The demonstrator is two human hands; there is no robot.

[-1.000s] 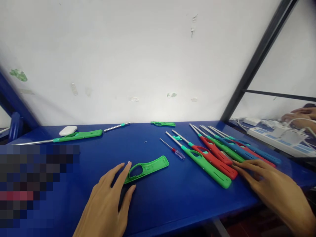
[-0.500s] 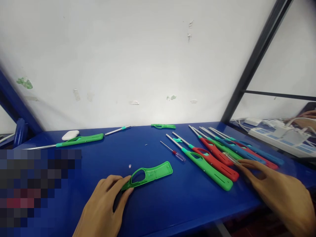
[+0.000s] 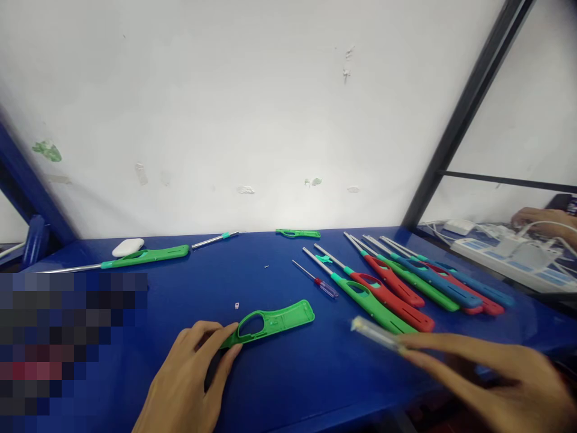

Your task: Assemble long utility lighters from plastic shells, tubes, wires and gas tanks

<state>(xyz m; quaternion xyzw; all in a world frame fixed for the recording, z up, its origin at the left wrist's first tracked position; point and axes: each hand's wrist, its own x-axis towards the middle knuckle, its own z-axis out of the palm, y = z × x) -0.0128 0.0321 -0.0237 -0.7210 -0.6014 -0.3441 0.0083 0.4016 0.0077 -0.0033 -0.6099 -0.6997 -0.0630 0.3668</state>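
Note:
My left hand [image 3: 198, 367] pinches the left end of a green lighter handle half-shell [image 3: 288, 319], its hollow inside facing up. In my right hand [image 3: 487, 373] a clear plastic fuel tank [image 3: 376, 334] with a pale end is held between thumb and fingers, pointing left and blurred by motion. It is above the table, just in front of a complete green lighter [image 3: 378, 310], and apart from the half-shell. Close behind the half-shell lies a tiny white part [image 3: 237, 305]. A screwdriver [image 3: 325, 287] with a purple handle rests between the half-shell and the lighters.
Several red, green and blue lighters [image 3: 428, 279] lie side by side on the right of the blue table [image 3: 279, 385]. At the back are another green half-shell [image 3: 297, 233], a metal lighter tube [image 3: 216, 239], a green lighter [image 3: 153, 255] and a white case [image 3: 128, 246]. A power strip [image 3: 514, 258] and another person's hand are far right.
My right hand has moved left and toward me from beside the lighters, carrying the clear fuel tank with it. My left hand and the half-shell have hardly moved.

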